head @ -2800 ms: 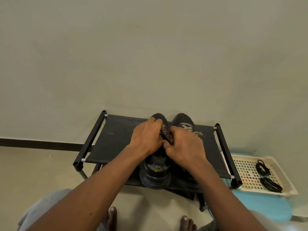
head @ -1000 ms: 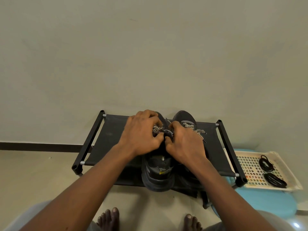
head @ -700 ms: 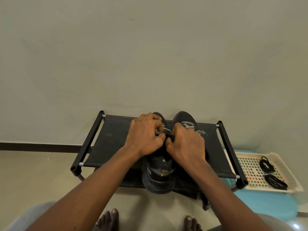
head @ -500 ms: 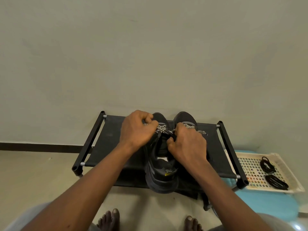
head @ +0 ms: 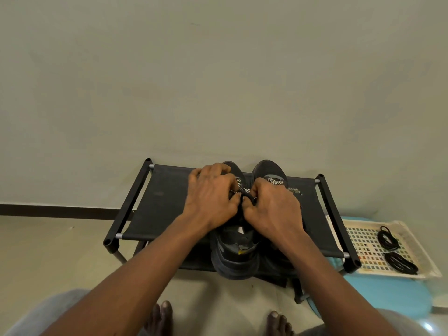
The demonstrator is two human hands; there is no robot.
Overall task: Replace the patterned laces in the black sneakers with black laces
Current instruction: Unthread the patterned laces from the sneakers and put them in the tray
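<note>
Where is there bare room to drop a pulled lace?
Rack: fabric bare from the left bar to the left hand. Tray: left bare; black laces on its right. Crowded middle: left hand and right hand pinch the patterned lace over the sneakers.

This looks like a home: a plain painted wall [head: 218, 81] with a dark skirting strip [head: 60, 209] meets a smooth pale floor [head: 48, 251]. A low fabric shoe rack [head: 164, 209] stands against the wall with sneakers [head: 234, 258] on it. Bare feet [head: 161, 318] rest before its front edge, and a plastic tray [head: 363, 238] sits on a blue stool [head: 378, 297] just beside its right end.
</note>
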